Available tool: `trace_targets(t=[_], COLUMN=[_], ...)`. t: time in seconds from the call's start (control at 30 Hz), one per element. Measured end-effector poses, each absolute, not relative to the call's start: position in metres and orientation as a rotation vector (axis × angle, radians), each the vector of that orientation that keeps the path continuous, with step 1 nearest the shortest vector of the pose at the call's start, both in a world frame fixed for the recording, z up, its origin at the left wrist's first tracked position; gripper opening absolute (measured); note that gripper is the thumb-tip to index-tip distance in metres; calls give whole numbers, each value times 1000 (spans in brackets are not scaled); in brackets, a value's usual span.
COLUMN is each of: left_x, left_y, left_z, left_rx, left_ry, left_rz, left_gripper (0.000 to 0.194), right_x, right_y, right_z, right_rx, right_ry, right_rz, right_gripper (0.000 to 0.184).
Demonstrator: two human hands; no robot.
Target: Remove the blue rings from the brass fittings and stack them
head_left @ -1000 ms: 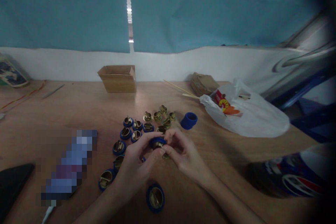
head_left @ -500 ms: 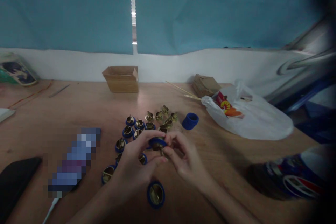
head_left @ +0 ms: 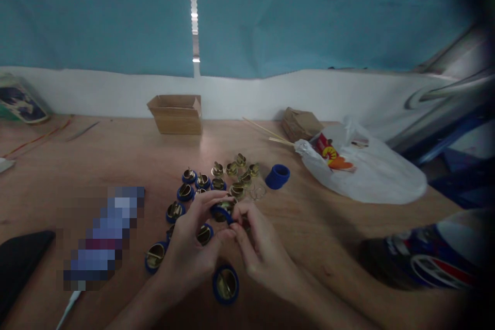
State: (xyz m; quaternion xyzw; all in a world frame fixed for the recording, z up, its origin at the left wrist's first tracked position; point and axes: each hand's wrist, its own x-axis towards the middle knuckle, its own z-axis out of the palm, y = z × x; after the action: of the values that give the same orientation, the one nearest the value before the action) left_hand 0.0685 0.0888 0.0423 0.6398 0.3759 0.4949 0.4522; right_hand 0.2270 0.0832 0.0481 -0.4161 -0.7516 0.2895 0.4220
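Observation:
Above the table, my left hand (head_left: 192,240) curls its thumb and fingers around a brass-coloured round metal part with a blue ring (head_left: 221,212). My right hand (head_left: 258,250) pinches the ring's right edge between thumb and fingertips. The fingers partly hide the part. Several blue-ringed metal parts (head_left: 185,192) lie to the left and beneath my hands, and one blue-ringed part (head_left: 226,284) lies closer to me. Beyond my fingers sit several brass parts without blue rings (head_left: 232,168). A short stack of blue rings (head_left: 277,177) stands to their right, near a thin clear ring (head_left: 258,192).
A small open cardboard box (head_left: 178,121) stands at the back. On the right are a white plastic bag (head_left: 382,175), a brown paper package (head_left: 300,125) and a lying drink bottle (head_left: 421,258). A phone with a cable (head_left: 104,237) and a black object (head_left: 25,263) lie left.
My right fingers have shifted from the part's upper right side down to the ring's edge. The part tilts differently in my left hand. The whole view has moved slightly.

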Motion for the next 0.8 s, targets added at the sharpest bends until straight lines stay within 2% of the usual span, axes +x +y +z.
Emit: trace_targets(t=[0.33,0.6,0.8], left_x=[62,65,66], left_y=[95,86,90], left_z=[45,45,48], left_rx=[1394,1260,1197], left_ry=[918,828,862], left_rz=[1263,1149,1187], left_gripper=[26,9,4], right_x=[236,237,233], right_y=[86,93,94], right_z=[63,67,69], right_rx=[-1059,-1143,-1055], right_ry=[-1762,-1610,-1497], right_rz=[742,1194,1394], right_gripper=[8,11,27])
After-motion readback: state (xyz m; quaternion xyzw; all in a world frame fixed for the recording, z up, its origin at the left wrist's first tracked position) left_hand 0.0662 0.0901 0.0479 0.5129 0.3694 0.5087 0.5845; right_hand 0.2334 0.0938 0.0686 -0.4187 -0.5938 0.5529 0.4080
